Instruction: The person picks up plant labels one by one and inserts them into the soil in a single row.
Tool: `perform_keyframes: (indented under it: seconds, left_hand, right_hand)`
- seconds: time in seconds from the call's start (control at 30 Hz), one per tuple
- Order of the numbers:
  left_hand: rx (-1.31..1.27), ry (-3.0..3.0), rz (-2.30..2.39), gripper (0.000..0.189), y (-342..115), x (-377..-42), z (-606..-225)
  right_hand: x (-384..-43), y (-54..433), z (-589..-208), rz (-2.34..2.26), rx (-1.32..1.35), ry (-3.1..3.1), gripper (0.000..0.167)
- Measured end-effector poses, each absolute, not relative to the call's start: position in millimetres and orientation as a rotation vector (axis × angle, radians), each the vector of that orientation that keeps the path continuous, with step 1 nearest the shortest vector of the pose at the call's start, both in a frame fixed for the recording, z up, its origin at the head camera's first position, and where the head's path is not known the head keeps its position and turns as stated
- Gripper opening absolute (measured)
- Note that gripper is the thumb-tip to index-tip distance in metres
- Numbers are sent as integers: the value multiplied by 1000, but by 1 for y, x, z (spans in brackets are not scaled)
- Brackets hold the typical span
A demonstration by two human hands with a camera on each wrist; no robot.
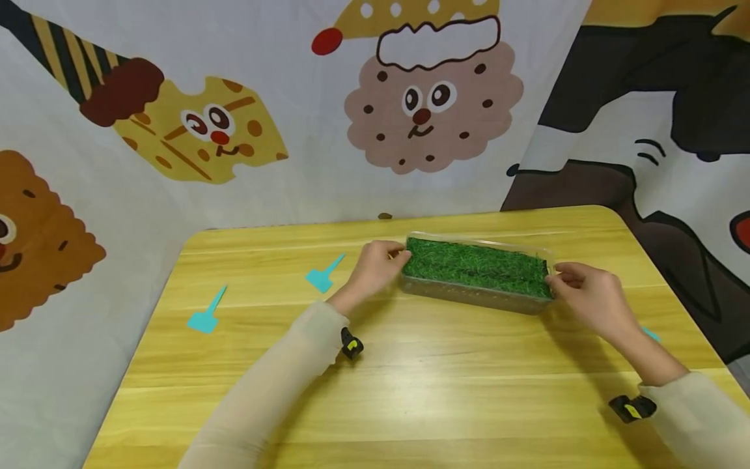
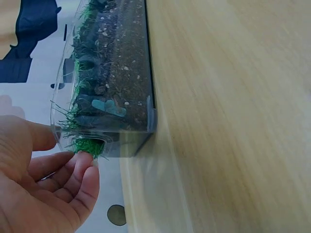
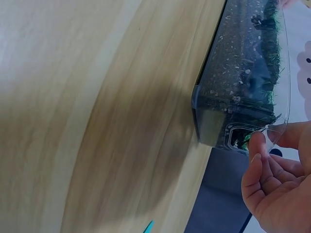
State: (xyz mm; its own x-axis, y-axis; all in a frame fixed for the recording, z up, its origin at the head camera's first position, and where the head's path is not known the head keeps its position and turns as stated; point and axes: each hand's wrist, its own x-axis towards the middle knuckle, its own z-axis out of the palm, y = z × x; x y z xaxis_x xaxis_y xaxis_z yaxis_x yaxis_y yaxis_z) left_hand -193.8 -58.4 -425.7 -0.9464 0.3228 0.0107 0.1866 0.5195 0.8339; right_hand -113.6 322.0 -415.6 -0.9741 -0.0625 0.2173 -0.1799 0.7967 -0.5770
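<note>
At the far left, we see a turquoise tag (image 1: pixel 203 321) lying on the wood-grain counter (image 1: pixel 410 404), its narrow stem pointing towards the far edge. A second turquoise tag (image 1: pixel 321 279) lies to its right, close to our left hand (image 1: pixel 375 266). That hand pinches the left end of a long clear container (image 1: pixel 469 296), thumb and fingers clamped at its rim. The container sits near the counter's far edge, green grass (image 1: pixel 474 266) across its top and dark, pale-flecked soil showing through its wall; we cannot tell whether its base touches the wood. Our right hand (image 1: pixel 592 296) pinches the opposite end. Beyond that forearm, a turquoise piece (image 1: pixel 652 334) shows, mostly hidden.
</note>
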Motion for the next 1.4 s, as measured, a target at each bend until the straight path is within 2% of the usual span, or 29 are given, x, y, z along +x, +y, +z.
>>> perform_keyframes:
  seconds: [0.6, 0.83, 1.03, 1.2, 1.4]
  left_hand:
    - [434, 2583, 1505, 21, -73, -182, -424]
    - [445, 2603, 1496, 51, -78, -170, -423]
    - [444, 2616, 1465, 56, -84, -163, -420]
    - [444, 2600, 1452, 53, -90, -155, -416]
    - [396, 2607, 1451, 40, -99, -146, -413]
  right_hand:
    - [-105, 313, -417, 1002, 201, -2800, 32]
    - [-104, 306, -416, 1021, 261, -2771, 25]
    - [-102, 301, -414, 1027, 264, -2787, 24]
    - [-100, 298, -414, 1028, 253, -2807, 22]
    - [-97, 292, -413, 1046, 251, -2820, 19]
